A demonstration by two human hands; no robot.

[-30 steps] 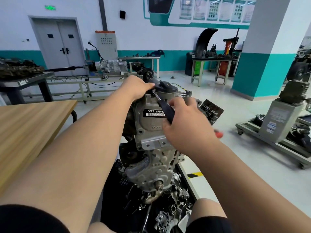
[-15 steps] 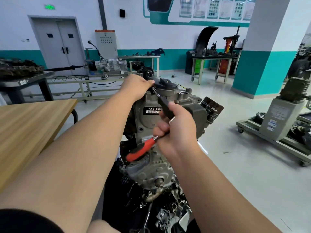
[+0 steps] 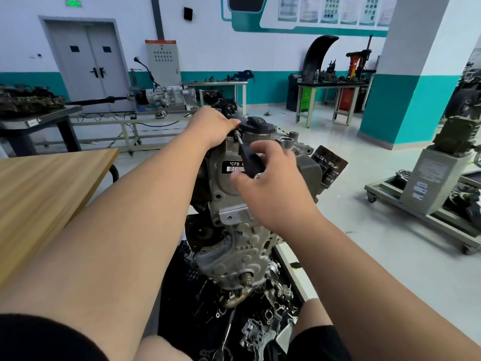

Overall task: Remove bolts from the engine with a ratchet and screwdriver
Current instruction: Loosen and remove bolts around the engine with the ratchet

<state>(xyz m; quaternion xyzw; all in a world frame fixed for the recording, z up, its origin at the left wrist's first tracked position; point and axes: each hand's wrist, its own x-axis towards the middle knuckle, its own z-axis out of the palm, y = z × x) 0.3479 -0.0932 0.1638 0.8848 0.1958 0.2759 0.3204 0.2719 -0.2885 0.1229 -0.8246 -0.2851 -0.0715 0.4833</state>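
Observation:
A grey cast engine (image 3: 234,246) stands upright in front of me, with a black oil filler cap (image 3: 257,125) on top and a barcode label (image 3: 233,166) on its face. My left hand (image 3: 210,126) curls over the engine's top left corner, covering the head of the ratchet. The ratchet's black handle (image 3: 250,158) slants down to the right across the label. My right hand (image 3: 270,183) grips the lower part of that handle; its red end is hidden behind my hand. No screwdriver shows.
A wooden table (image 3: 46,188) lies at my left. Loose metal parts (image 3: 260,327) fill a black tray below the engine. An equipment cart (image 3: 426,204) stands at the right, a teal and white pillar (image 3: 406,95) behind it, workbenches along the back wall.
My right hand swung the ratchet handle from low left up and to the right across the label; the red end, visible half a second ago, is now hidden. My left hand stayed put.

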